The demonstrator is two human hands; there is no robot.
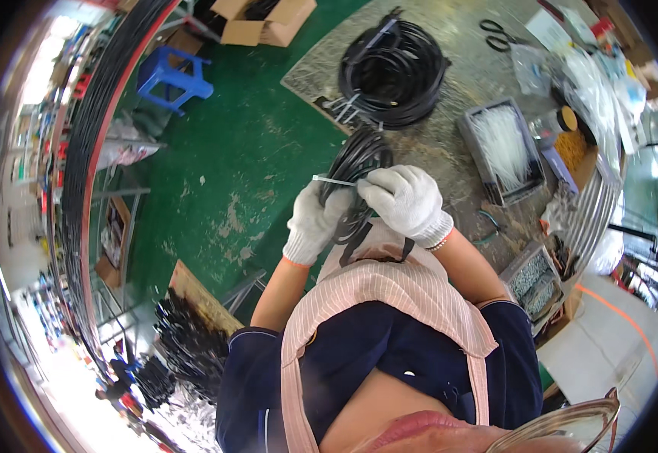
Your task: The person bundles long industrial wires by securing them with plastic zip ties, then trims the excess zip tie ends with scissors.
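Both my hands wear white knit gloves and meet at a coil of black cable [364, 151] at the table's near left edge. My left hand [318, 219] is wrapped round the coil's left side. A white cable tie [334, 180] lies across the coil, its head end sticking up by my left fingers. My right hand [406, 198] pinches the tie's other end at the coil's right side. The coil's lower loops hang down in front of my apron, partly hidden by the gloves. Further back on the table rests a larger stack of black cable coils [392, 69], bound with pale ties.
A grey bin of white cable ties [500, 147] stands to the right, with a jar [556, 124] beside it. Black scissors [500, 35] lie at the back. A bin of small metal parts [533, 281] is near my right elbow. On the green floor stands a blue stool [173, 79].
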